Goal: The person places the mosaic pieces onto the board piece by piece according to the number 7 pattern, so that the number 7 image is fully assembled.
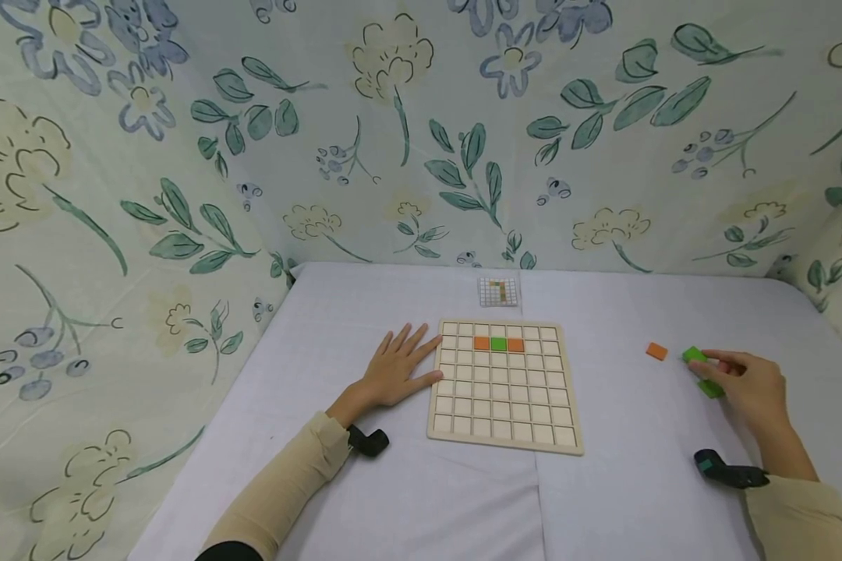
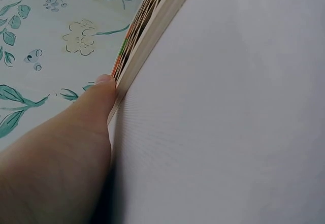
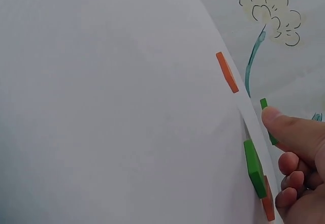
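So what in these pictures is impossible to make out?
- Head view: the pattern card is too small to read cell by cell.
- Head view: the lower orange tile of the right wrist view does not show, seemingly hidden by the right hand.
- Left wrist view: the board is nearly edge-on, hiding its cell layout.
- Right wrist view: the right edge cuts off part of the right hand.

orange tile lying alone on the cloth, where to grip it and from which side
Probably pinch the orange tile by two opposite edges, with the right hand coming down from above on its right. It lies flat on the white cloth, thin, with nothing against its edges. That hand should first release the green tile it pinches.
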Tool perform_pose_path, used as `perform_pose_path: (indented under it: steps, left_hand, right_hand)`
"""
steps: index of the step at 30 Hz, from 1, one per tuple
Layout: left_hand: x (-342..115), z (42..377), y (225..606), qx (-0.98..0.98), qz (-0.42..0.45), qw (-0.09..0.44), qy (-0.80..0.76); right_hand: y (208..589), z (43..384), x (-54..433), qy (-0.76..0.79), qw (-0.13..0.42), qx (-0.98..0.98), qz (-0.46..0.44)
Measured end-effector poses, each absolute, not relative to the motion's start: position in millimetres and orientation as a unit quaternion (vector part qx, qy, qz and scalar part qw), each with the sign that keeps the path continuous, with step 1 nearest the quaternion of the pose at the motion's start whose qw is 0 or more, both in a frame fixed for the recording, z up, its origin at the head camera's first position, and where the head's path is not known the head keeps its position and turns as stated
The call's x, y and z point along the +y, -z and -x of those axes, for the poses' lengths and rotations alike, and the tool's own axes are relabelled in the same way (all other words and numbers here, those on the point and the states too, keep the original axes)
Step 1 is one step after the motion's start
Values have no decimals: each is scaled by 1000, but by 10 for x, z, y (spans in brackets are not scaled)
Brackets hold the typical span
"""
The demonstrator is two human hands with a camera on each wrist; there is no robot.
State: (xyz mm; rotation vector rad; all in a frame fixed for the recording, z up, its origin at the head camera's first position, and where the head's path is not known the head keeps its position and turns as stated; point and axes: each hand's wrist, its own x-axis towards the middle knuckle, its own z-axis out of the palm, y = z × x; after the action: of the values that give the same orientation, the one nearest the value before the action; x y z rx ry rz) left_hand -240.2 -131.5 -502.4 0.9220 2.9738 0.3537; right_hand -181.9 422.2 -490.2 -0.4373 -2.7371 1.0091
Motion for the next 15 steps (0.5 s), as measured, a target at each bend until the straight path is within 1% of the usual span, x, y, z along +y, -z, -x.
perform_pose_path:
  steps: [6, 15]
  left_hand:
    - [-1323, 2402, 5039, 949, -292, 9, -114]
    - [-1316, 2407, 5029, 951, -291, 12, -107]
  right_hand:
    - [4838, 1774, 4193, -356, 100, -918, 143]
    - [4686, 1741, 4020, -366, 107, -919, 100]
